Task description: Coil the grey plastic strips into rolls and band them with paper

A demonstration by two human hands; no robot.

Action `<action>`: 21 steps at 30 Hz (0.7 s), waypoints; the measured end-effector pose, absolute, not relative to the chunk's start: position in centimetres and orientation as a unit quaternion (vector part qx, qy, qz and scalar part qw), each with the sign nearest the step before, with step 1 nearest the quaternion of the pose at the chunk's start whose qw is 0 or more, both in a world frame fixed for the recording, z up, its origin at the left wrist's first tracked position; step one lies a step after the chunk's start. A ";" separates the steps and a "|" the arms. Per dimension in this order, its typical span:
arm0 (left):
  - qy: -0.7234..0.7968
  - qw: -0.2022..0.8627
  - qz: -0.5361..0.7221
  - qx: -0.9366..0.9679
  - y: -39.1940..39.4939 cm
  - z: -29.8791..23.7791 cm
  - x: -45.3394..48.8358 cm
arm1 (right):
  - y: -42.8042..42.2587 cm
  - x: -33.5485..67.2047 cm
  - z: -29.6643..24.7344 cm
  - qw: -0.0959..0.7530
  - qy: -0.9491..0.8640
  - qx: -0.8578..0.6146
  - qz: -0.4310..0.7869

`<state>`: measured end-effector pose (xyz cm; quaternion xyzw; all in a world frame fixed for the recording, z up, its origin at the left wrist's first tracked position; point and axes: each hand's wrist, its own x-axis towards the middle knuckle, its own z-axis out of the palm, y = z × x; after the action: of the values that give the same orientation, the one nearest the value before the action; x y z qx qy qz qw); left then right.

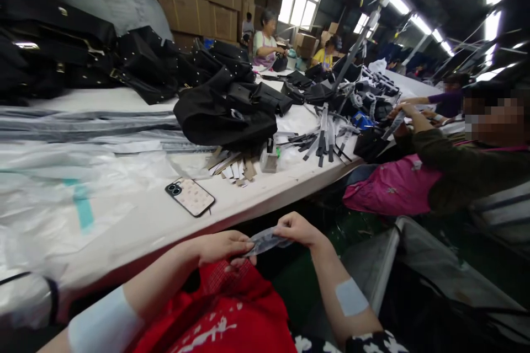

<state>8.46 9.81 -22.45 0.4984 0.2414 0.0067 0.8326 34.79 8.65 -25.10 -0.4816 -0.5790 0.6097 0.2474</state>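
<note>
A strip of clear plastic film (267, 241) stretches between my two hands, in front of the table edge and above the red apron. My left hand (226, 248) is closed on its left end, thumb and fingers pinching. At the other end, my right hand (298, 229) pinches the film with bent fingers, a little higher than the left. Whether a strap lies inside the film I cannot tell. Beyond my hands, a phone (190, 197) in a patterned case lies on the white table (144, 231).
Black bags (227, 113) are heaped along the table. Several black straps partly wrapped in plastic (325, 138) lie near cardboard strips (238, 170) and a small box (269, 161). Plastic sheeting (53, 193) covers the left. A co-worker in a pink apron (393, 187) sits right, beside a grey bin (372, 259).
</note>
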 end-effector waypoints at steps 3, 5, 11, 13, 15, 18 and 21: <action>0.234 0.844 0.010 0.482 9.9 -22.8 8.4 | 8.8 33.8 -24.3 0.235 -0.625 -0.493 0.558; 0.235 0.850 0.017 0.471 10.0 -23.1 8.6 | 8.9 33.2 -24.1 0.228 -0.628 -0.491 0.559; 0.299 0.826 -0.045 0.476 9.6 -24.1 8.5 | 9.4 33.8 -24.3 0.210 -0.617 -0.496 0.573; 0.331 0.822 -0.048 0.461 9.4 -23.8 8.4 | 9.5 34.0 -24.3 0.170 -0.633 -0.481 0.582; 0.329 0.858 0.010 0.394 9.7 -22.7 8.2 | 9.1 33.5 -24.7 0.120 -0.652 -0.472 0.582; 0.298 0.888 0.215 0.277 11.5 -19.8 7.5 | 7.8 31.0 -26.2 0.096 -0.627 -0.533 0.560; 0.329 0.789 0.441 0.274 14.4 -17.4 6.5 | 6.1 27.7 -27.3 0.154 -0.596 -0.504 0.605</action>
<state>6.49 14.36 -17.42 0.2744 0.3294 0.4410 0.7885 27.72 6.13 -27.33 -0.5041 -0.5963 0.6054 0.1542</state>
